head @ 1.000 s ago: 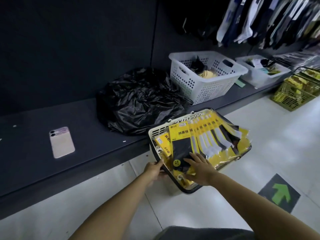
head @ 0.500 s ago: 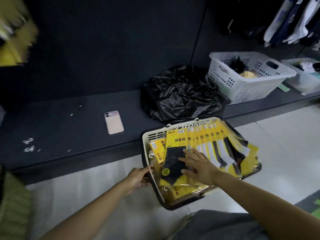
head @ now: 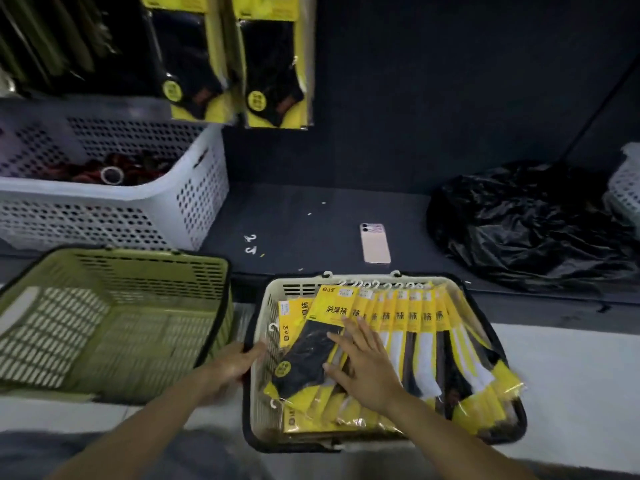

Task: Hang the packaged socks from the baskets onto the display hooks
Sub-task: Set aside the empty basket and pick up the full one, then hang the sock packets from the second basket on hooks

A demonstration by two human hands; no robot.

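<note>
Inspection finds the packaged socks (head: 412, 317) lying in a cream basket (head: 298, 289) with a black rim, positioned in front of the dark shelf (head: 311, 209), over the pale floor. The packs are fanned in an overlapping row, yellow headers and white hooks toward the shelf. The leftmost pack, holding a black sock, lies on top. The left hand (head: 230, 367) grips the basket's left rim, thumb over the edge and fingers curled beneath it. The right hand (head: 367, 367) lies flat on the fanned packs with fingers straight and spread, pressing down and grasping nothing. Two hung packs (head: 239, 67) of black socks are suspended side by side above the shelf at upper left. A green basket (head: 145, 271) sits just beside the cream one on its left. Behind it, on the shelf, stands a white basket (head: 194, 209) containing dark items too dim to identify. A phone (head: 375, 243) lies face down on the shelf behind the cream basket, with loose hooks (head: 250, 244) to its left and a crumpled black bag (head: 526, 223) to its right.
</note>
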